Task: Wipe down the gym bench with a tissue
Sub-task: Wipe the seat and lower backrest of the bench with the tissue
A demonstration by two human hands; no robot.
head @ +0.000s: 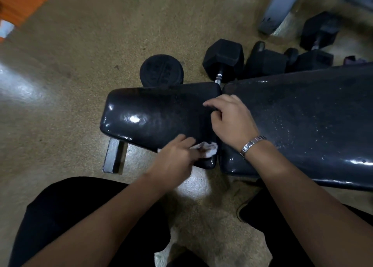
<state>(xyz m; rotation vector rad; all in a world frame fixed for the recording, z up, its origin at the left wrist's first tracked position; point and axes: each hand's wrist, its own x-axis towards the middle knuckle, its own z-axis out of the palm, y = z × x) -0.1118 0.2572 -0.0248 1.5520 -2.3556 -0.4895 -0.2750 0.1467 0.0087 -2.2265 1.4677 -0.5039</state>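
Note:
A black padded gym bench lies across the view in two parts: a short seat pad [153, 113] on the left and a long back pad [302, 121] on the right, speckled with droplets. My left hand [177, 155] grips a crumpled white tissue [207, 148] and presses it on the near right corner of the seat pad. Over the gap between the pads rests my right hand [230, 119], fingers loosely curled on the seat pad's right edge, a metal bracelet on its wrist.
Beyond the bench stand a round black weight plate [161, 70] and several black hex dumbbells [224, 58]. A grey machine leg [276, 10] is at the far right. The bench's foot bar [113, 155] sticks out near my knees. An orange mat [22, 0] lies far left.

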